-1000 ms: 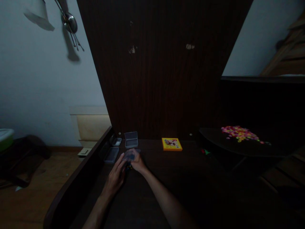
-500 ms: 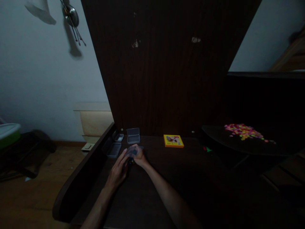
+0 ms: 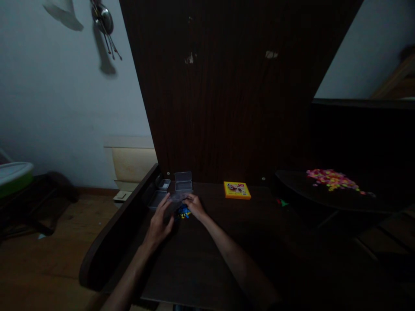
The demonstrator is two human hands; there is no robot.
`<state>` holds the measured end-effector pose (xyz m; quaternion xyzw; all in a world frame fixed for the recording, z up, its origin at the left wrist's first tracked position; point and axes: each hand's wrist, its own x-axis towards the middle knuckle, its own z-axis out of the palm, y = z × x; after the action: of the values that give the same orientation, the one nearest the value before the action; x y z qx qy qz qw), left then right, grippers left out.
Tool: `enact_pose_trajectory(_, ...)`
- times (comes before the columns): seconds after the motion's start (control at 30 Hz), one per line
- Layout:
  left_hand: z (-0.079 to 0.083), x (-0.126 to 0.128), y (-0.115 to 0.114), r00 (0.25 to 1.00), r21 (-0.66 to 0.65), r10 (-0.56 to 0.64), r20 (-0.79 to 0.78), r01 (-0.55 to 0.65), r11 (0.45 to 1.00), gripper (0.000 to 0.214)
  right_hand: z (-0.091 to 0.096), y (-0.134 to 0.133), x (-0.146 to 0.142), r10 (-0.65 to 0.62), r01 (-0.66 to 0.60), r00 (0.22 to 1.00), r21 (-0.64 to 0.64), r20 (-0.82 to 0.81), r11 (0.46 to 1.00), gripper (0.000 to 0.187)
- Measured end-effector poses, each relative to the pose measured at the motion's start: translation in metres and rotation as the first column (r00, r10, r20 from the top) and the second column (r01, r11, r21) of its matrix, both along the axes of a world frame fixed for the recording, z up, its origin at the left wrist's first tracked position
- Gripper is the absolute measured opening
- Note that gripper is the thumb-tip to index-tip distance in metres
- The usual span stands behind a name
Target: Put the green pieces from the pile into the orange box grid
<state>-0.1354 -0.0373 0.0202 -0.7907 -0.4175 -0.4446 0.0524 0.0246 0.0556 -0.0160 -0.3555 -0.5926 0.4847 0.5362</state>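
Note:
A clear plastic box (image 3: 177,197) with its lid open is tilted between my two hands. On its left side, my left hand (image 3: 158,225) grips it with the fingers along the edge and the thumb lower down. At the right edge, the bent fingers of my right hand (image 3: 195,207) hold it. Just below the box, small blue and yellow pieces (image 3: 184,211) lie in a loose heap on the dark table (image 3: 194,263). Dim light hides their exact shape and part of the box.
Open clear boxes stand behind: one at the back (image 3: 183,182), one at the left (image 3: 158,198), and a small one (image 3: 165,185). A yellow packet (image 3: 237,190) lies right of them. Pink and yellow pieces (image 3: 333,179) are heaped on a side shelf (image 3: 292,183). A raised edge (image 3: 110,242) borders the left.
The blue and yellow pieces now show as a larger heap under the box. My hands have spread slightly apart around the box, and the view has shifted a little.

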Motion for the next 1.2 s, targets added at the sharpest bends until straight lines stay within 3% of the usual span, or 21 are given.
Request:
enact_pose_trajectory(0.27, 0.037, 0.011, 0.015, 0.988, -0.121, -0.151, 0.03, 0.154, 0.981, 0.05, 0.017, 0.002, 0.028, -0.004, 0.004, 0.999, 0.003, -0.034, 1.0, 0.026)
enact_pose_trajectory(0.4, 0.043, 0.023, 0.025, 0.969, -0.213, -0.184, 0.168, 0.218, 0.952, 0.05, 0.029, 0.003, 0.042, -0.173, 0.164, 0.963, 0.06, 0.206, 0.985, 0.025)
enact_pose_trajectory(0.5, 0.034, 0.03, 0.031, 0.98, -0.285, -0.143, 0.136, 0.177, 0.942, 0.047, 0.032, 0.006, 0.061, -0.278, 0.272, 0.894, 0.068, 0.35, 0.96, 0.02)
enact_pose_trajectory(0.63, 0.008, 0.028, 0.032, 0.994, -0.316, -0.108, -0.023, 0.095, 0.944, 0.05, 0.032, 0.015, 0.093, -0.377, 0.408, 0.765, 0.06, 0.522, 0.911, 0.018)
enact_pose_trajectory(0.73, -0.009, 0.025, 0.034, 0.987, -0.34, -0.084, -0.133, 0.034, 0.94, 0.057, 0.033, 0.027, 0.109, -0.377, 0.459, 0.669, 0.043, 0.641, 0.888, 0.018)
enact_pose_trajectory(0.87, -0.02, 0.028, 0.05, 0.983, -0.327, -0.03, -0.181, -0.032, 0.945, 0.058, 0.037, 0.042, 0.115, -0.34, 0.487, 0.572, 0.025, 0.746, 0.873, 0.018)
enact_pose_trajectory(1.03, -0.029, 0.037, 0.083, 0.975, -0.332, -0.019, -0.222, -0.057, 0.942, 0.054, 0.037, 0.054, 0.112, -0.296, 0.505, 0.521, -0.009, 0.801, 0.863, 0.019)
enact_pose_trajectory(1.2, -0.036, 0.036, 0.101, 0.976, -0.37, 0.017, -0.216, -0.098, 0.924, 0.056, 0.035, 0.059, 0.11, -0.28, 0.514, 0.536, -0.044, 0.796, 0.857, 0.021)
